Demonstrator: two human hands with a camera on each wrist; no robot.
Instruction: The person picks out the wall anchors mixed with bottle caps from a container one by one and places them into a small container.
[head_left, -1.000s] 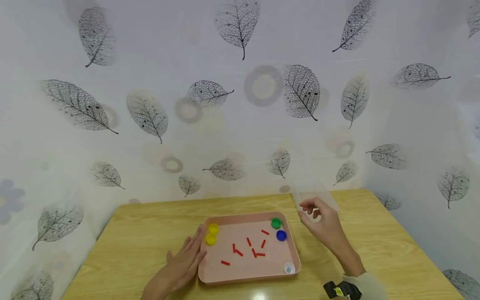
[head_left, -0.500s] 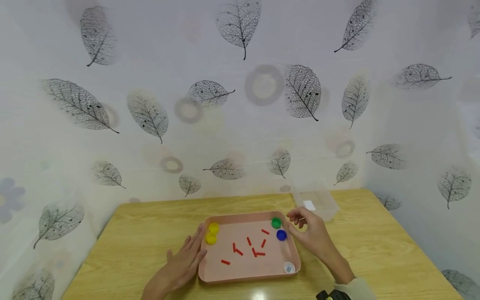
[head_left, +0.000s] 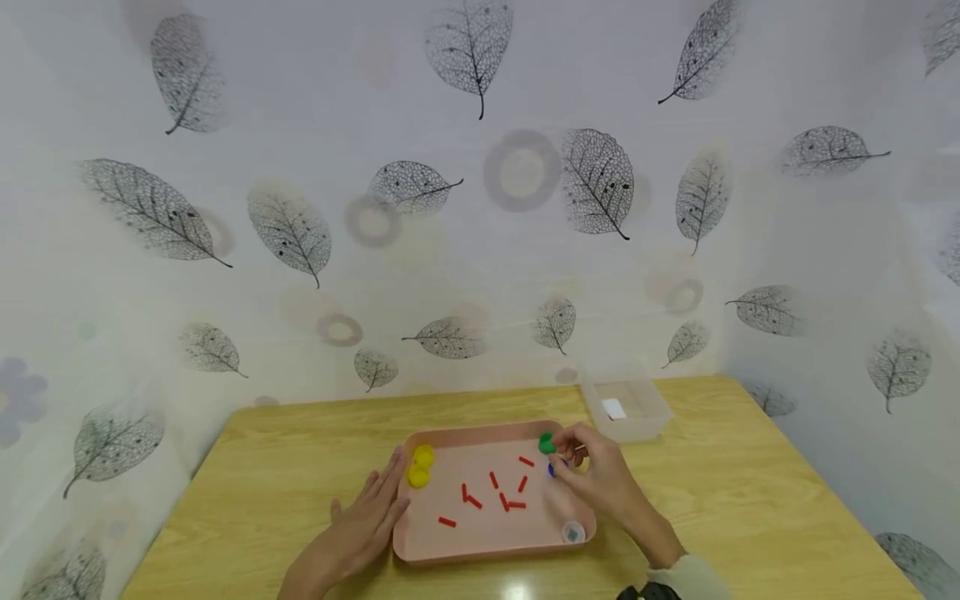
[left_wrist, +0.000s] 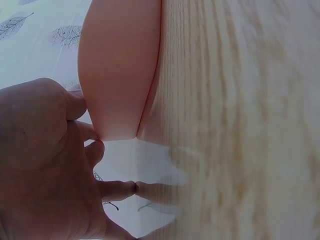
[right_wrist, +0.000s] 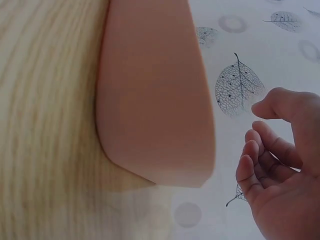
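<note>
At two o'clock over the tray [head_left: 450,548], we're seeing the right hand [head_left: 600,475] hovering parted, empty, near the green cup [head_left: 547,444]; left hand [head_left: 356,527] touching nine o'clock, straight-fingered; red sticks [head_left: 493,481] lying scattered, none lifted yet.

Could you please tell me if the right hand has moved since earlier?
Yes, the right hand has moved leftward from the clear box to the pink tray.

Pale backdrop [head_left: 465,275] behind and on both sides, dark leaf prints plus faint rings. Wood-grain table [head_left: 750,500], glare spot [head_left: 515,591] on near side.
</note>
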